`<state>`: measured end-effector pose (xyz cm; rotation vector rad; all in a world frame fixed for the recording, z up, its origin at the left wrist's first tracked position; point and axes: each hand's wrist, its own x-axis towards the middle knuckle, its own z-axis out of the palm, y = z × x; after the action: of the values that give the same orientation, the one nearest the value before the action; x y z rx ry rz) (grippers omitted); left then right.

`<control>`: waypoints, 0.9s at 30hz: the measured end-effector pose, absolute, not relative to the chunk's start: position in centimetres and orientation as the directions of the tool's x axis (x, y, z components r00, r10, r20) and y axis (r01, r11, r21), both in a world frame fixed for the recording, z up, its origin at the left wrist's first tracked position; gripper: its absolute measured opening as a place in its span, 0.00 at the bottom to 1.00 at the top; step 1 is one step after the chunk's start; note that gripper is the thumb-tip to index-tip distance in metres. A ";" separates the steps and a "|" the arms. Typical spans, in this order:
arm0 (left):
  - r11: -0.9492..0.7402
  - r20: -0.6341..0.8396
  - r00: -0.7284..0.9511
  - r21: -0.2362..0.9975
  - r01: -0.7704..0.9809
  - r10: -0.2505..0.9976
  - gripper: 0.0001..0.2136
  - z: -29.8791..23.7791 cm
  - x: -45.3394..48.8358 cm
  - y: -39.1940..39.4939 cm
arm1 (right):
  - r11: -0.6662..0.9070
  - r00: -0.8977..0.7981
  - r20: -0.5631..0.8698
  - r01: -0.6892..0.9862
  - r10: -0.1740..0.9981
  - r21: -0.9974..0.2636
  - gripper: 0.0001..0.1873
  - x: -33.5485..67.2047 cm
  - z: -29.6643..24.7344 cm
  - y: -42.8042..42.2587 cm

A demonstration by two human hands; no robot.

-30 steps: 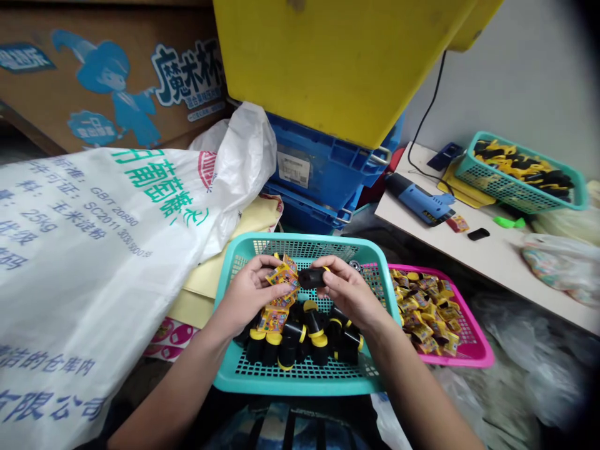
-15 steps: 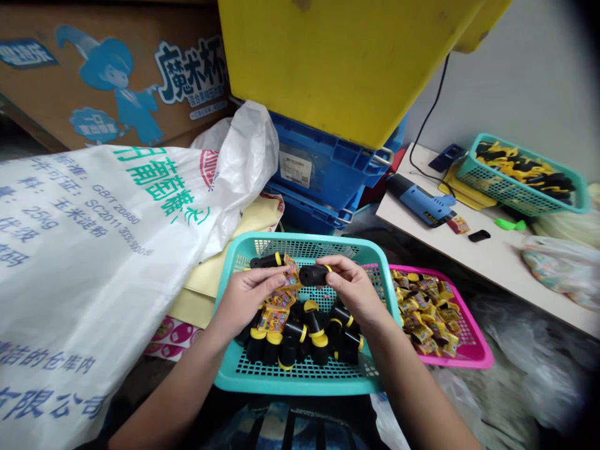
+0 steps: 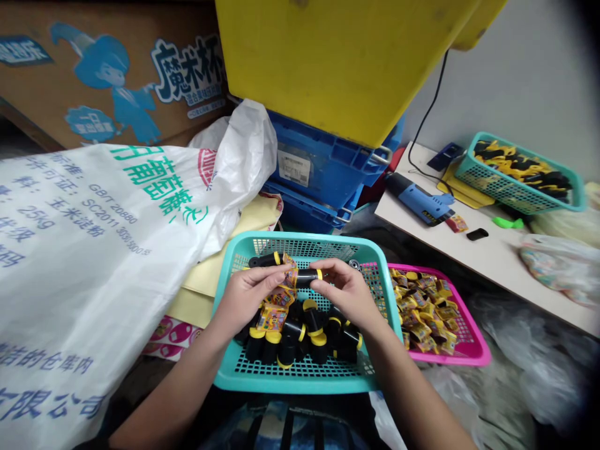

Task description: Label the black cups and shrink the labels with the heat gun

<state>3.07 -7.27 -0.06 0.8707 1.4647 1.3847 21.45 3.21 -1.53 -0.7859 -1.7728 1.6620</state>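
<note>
Above the turquoise basket, my left hand pinches a printed orange-yellow wrapper sleeve. My right hand has its thumb and fingertips at the yellow-capped end of a black tube, which lies level. The tube's other end meets the sleeve and seems to be inside its opening. Several more black tubes with yellow caps are heaped in the basket beneath, along with a few loose printed wrapper sleeves.
Right of the basket is a pink basket of wrapped tubes. On a white table lie a blue heat gun and another turquoise basket. A large white sack stands at left; yellow and blue crates rise behind.
The black tube has moved left to the wrapper sleeve, its dark end now hidden there. My right hand has shifted slightly left; my left hand stays nearly still.
</note>
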 end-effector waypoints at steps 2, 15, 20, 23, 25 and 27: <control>0.111 -0.127 -0.343 0.992 -0.064 0.931 0.14 0.1 3.2 -7.1 | 0.072 -0.638 0.036 0.031 0.769 -0.997 0.17 21.2 -1.7 3.0; 0.060 -0.126 -0.231 0.960 -0.273 0.965 0.15 -0.3 4.5 -6.9 | -0.389 -0.844 -0.080 -0.158 0.530 -0.907 0.24 20.3 -2.7 1.9; 0.101 -0.186 -0.206 0.925 -0.365 0.961 0.16 0.0 4.9 -7.0 | -0.612 -0.885 -0.123 -0.204 0.448 -0.764 0.21 19.8 -2.7 1.6; 0.109 -0.199 -0.214 0.922 -0.371 0.956 0.16 0.0 5.0 -7.0 | -0.576 -0.862 -0.132 -0.205 0.489 -0.792 0.21 19.7 -2.6 1.7; 0.122 -0.207 -0.208 0.925 -0.361 0.956 0.16 -0.1 5.1 -7.0 | -0.546 -0.849 -0.147 -0.186 0.508 -0.817 0.22 19.7 -2.7 1.9; 0.130 -0.206 -0.209 0.935 -0.329 0.956 0.17 -0.1 5.1 -7.1 | -0.522 -0.850 -0.149 -0.164 0.505 -0.837 0.23 19.8 -2.7 2.1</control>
<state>5.06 -7.12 -0.09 0.7240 1.2136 1.3839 19.83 2.10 -2.72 -0.5347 -1.2536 2.3841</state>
